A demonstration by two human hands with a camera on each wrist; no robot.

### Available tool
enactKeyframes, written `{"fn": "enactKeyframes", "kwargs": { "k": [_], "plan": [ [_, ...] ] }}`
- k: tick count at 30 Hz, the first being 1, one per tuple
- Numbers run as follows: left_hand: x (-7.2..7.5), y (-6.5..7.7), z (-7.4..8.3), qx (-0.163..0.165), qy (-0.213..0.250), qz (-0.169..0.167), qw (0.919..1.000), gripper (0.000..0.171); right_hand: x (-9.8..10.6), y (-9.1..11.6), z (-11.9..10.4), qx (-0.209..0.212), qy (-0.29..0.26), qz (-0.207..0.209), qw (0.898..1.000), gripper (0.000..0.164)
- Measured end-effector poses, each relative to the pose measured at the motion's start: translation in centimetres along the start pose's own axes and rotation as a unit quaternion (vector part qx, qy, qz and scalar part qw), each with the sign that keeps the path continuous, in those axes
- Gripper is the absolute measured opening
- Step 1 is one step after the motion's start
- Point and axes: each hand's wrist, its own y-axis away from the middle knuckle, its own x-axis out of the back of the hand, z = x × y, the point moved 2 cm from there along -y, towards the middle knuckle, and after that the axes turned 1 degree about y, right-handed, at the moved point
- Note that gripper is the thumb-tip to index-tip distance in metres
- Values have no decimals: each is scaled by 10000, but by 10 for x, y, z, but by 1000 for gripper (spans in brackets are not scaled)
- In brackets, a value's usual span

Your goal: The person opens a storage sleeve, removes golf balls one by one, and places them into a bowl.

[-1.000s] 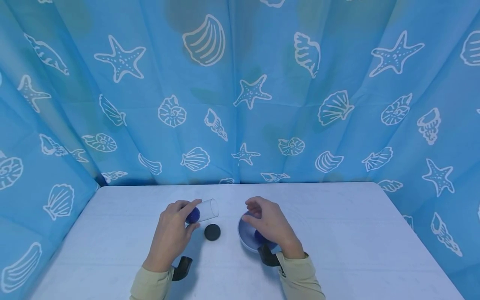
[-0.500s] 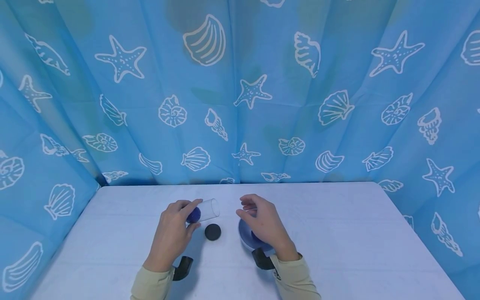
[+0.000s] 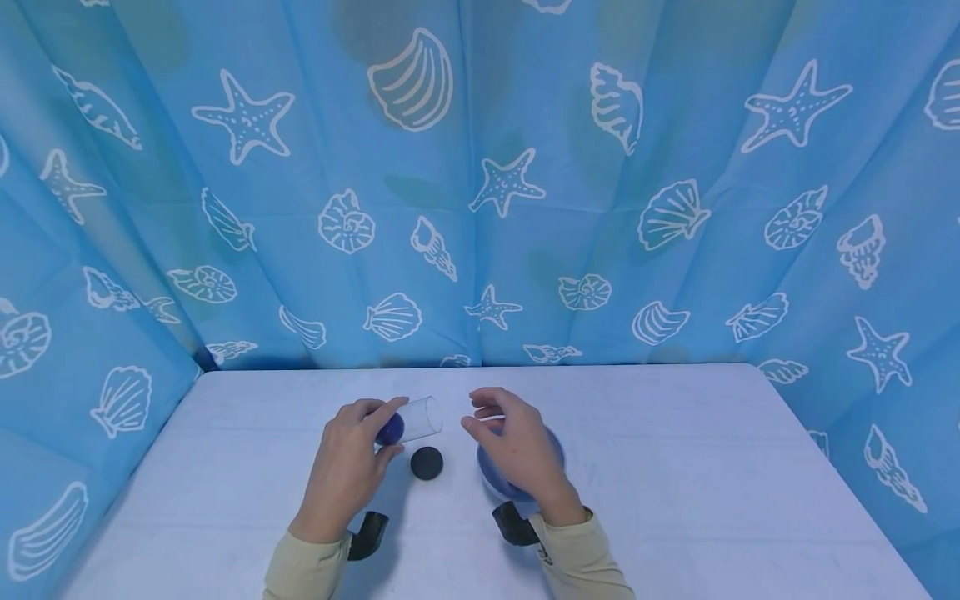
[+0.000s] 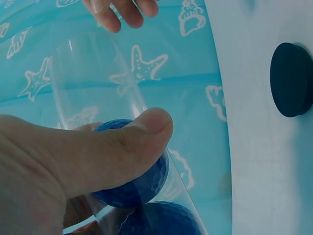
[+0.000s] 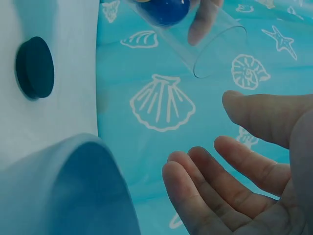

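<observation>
My left hand (image 3: 341, 471) grips a clear tube (image 3: 422, 418) lying tilted in the air, its open mouth toward the right. Two dimpled blue golf balls show inside: one golf ball (image 4: 132, 193) under the thumb, another golf ball (image 4: 161, 220) deeper in. Fingers and thumb wrap the tube's closed-end half. Right of the tube mouth, my right hand (image 3: 517, 450) is held with fingers loosely bent, nothing between them. It hovers over a blue-grey bowl (image 3: 491, 477) and covers much of the inside.
A round black lid (image 3: 427, 463) lies on the white table (image 3: 675, 467) between the hands, left of the bowl. Behind the table's far edge hangs a blue curtain (image 3: 510, 250) with white shells and starfish.
The right hand has moved left toward the tube's mouth. A blue ball seen in the bowl earlier is now hidden behind it. The left hand stays nearly still with the tube.
</observation>
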Motion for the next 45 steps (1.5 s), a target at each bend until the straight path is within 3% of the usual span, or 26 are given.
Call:
{"fn": "enactKeyframes", "kwargs": {
  "k": [16, 31, 45],
  "plan": [
    [0, 0, 4, 35, -118, -13, 9999, 60, -10, 1, -4, 32, -19, -91, 10000, 40],
    [-2, 1, 6, -1, -220, 69, 9997, 61, -18, 2, -7, 214, -523, -56, 9984, 54],
    [-3, 2, 8, -11, -414, 12, 9991, 61, -24, 3, -10, 256, -464, -184, 9984, 52]
  ]
}}
